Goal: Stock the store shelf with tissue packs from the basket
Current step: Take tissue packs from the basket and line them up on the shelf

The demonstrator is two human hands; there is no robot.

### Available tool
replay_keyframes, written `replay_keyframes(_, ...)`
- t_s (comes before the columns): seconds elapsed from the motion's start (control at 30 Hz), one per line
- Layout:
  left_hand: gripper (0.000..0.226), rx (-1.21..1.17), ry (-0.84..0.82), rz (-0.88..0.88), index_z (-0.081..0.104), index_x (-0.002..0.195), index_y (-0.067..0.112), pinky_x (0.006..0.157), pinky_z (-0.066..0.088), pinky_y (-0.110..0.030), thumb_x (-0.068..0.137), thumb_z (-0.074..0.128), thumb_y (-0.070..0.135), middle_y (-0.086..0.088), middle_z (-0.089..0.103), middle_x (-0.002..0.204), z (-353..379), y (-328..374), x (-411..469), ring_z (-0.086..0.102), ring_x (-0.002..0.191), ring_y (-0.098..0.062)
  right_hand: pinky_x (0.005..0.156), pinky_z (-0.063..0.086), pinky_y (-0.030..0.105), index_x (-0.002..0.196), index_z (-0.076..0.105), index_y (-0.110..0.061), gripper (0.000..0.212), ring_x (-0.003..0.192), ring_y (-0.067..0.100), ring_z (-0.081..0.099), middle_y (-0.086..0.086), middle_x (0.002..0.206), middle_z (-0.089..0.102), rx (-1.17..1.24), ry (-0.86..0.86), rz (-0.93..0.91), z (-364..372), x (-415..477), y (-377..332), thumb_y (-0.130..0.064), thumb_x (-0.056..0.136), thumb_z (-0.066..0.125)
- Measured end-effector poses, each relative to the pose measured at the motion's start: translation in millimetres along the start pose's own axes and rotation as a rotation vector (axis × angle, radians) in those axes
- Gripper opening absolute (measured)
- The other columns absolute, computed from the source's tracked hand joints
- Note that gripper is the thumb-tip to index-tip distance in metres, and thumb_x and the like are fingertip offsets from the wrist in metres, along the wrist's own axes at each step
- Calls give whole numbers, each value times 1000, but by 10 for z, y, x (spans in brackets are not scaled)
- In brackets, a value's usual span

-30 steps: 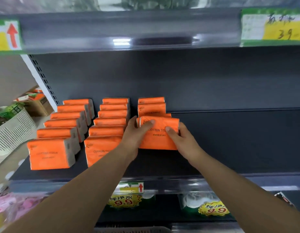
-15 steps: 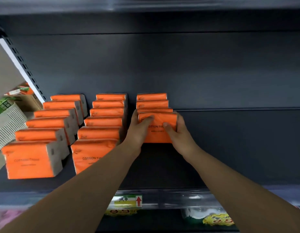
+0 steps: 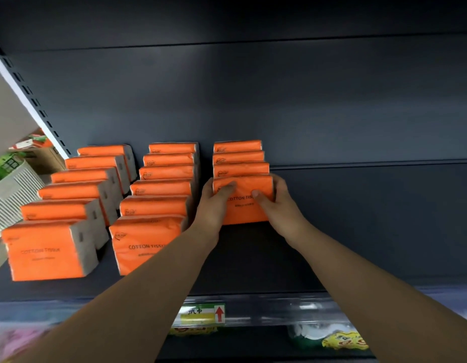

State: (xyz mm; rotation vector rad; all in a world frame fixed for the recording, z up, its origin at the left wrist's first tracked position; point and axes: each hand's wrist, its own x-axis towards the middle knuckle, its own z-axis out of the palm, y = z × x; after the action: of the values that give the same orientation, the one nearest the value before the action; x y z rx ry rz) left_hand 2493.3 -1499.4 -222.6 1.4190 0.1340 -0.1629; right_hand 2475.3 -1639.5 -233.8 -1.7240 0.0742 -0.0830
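Dark store shelf [image 3: 358, 231], third row [image 3: 239, 158] of orange packs being filled.
Both grips clasp one upright tissue pack [image 3: 246, 208] at the row's front: left grip [image 3: 214, 205] and right grip [image 3: 279, 205] curl round its sides, thumbs on its face. It looks seated against the pack behind; next, I judge, let go without tipping it, then fetch another.

Both arms extended forward, hands opposed.
Left hand [image 3: 213, 205] and right hand [image 3: 280, 206] grip one tissue pack [image 3: 244, 208] at its side edges, thumbs pressed on its front face; bare forearms converge from below.
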Motion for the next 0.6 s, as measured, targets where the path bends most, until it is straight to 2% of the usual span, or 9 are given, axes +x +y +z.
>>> replay_keyframes(0.13, 42, 17, 2, -22, 46, 131, 31, 82, 48, -33, 92, 61, 32, 5, 61, 112, -6, -2, -24, 59, 100, -11, 74, 40, 15, 139, 29, -28, 52, 101, 4, 51, -6, 124, 50, 15, 18, 19, 24, -24, -2, -31, 94, 56)
replay_keyframes(0.27, 48, 48, 5, -35, 44, 137, 26, 96, 47, -42, 92, 61, 31, -2, 60, 122, 0, 39, -41, 59, 108, -19, 89, 40, 27, 141, 28, -26, 54, 113, 11, 50, -4, 128, 50, -18, 20, 41, 22, -38, -28, -32, 95, 55)
replay_keyframes(0.43, 30, 99, 17, 4, 46, 119, 30, 88, 48, -38, 93, 60, 23, 3, 60, 109, -3, 104, -31, 59, 99, -16, 101, 41, 36, 142, 28, -26, 57, 123, 19, 48, 2, 136, 47, -68, 34, 40, 3, -42, -94, -28, 94, 58)
replay_keyframes(0.5, 20, 177, 22, 53, 47, 97, 35, 75, 46, -30, 93, 59, 19, 9, 58, 96, -5, 157, -32, 58, 93, -13, 107, 39, 44, 141, 31, -26, 57, 125, 20, 47, 5, 138, 45, -86, 49, 14, -11, -37, -139, -25, 92, 60)
replay_keyframes(0.53, 24, 226, 21, 84, 45, 87, 36, 69, 43, -25, 93, 58, 17, 11, 57, 91, 3, 199, -51, 57, 89, -11, 108, 38, 47, 141, 32, -24, 56, 126, 20, 46, 6, 139, 43, -99, 53, -5, -17, -38, -166, -24, 92, 60)
replay_keyframes(0.6, 31, 347, 28, 148, 42, 84, 37, 65, 41, -22, 90, 58, 12, 11, 57, 89, 24, 291, -89, 56, 87, -10, 111, 34, 44, 145, 29, -21, 61, 130, 19, 41, 6, 143, 37, -155, 71, -42, -29, -52, -233, -23, 92, 60)
